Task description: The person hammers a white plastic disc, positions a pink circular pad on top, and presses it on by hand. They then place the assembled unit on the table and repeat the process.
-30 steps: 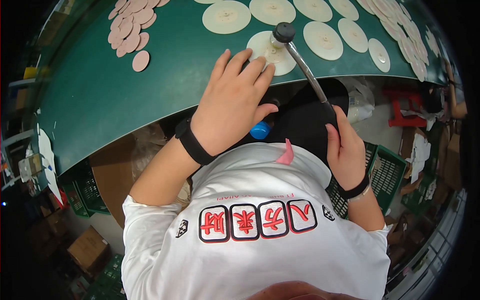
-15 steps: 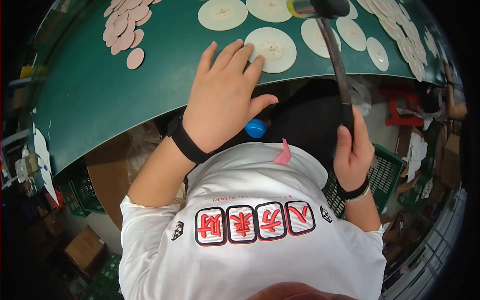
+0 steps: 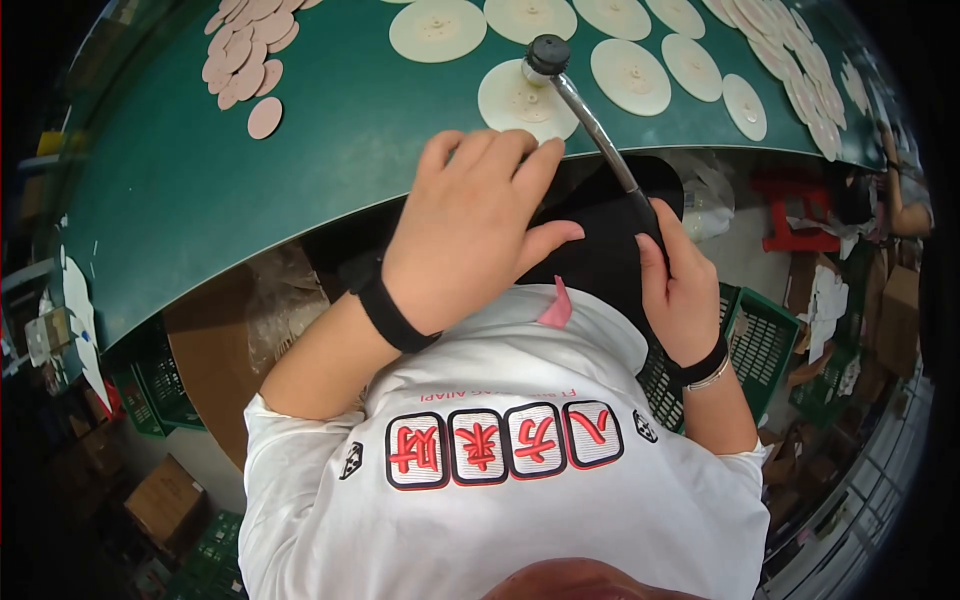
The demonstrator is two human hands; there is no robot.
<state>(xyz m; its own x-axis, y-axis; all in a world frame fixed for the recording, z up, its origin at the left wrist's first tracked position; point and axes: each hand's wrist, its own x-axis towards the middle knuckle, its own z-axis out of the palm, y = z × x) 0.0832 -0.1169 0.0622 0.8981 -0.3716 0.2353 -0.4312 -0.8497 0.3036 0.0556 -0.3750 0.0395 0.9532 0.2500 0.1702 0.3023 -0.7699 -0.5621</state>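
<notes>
My right hand (image 3: 683, 285) is wrapped around the dark grip of a mallet (image 3: 597, 132) with a shiny metal shaft. The mallet's black-capped head is over the middle of a cream-white round disc (image 3: 497, 100) at the table's near edge; whether it touches is hard to tell. My left hand (image 3: 470, 215) is just on the near side of that disc, empty, with fingers bent and thumb spread away. Its fingertips are by the disc's near rim; contact cannot be made out. More white discs (image 3: 630, 78) with small central fittings lie flat beyond and to the right.
A pile of pink round pieces (image 3: 245, 50) covers part of the green table (image 3: 300, 165) at the far left. Overlapping pale discs (image 3: 800, 80) are heaped at the far right. Green crates (image 3: 765, 335), a red stool (image 3: 795, 210) and a cardboard box (image 3: 210, 350) surround my lap below the table edge.
The mallet head has come down and left from the upper right to over the near disc. My left hand has drawn back toward me, its fingers curling more.
</notes>
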